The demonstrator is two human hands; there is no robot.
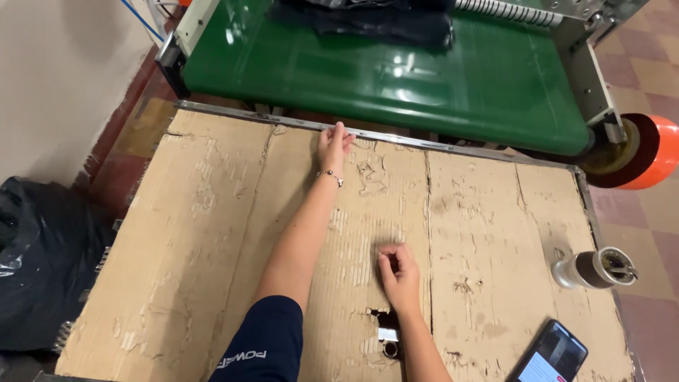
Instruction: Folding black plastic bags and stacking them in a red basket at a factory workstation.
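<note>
A packing workshop or small factory floor: beyond the hands runs a green conveyor belt [396,71] in a metal frame, a large orange tape roll [640,152] mounted at its right end, and worn cardboard [212,233] covers the counter [396,136] under them.

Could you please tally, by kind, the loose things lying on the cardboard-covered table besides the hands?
Phone: 1
Metal flask lying on its side: 1
Small metal clip by the right hand: 1
Total: 3
</note>
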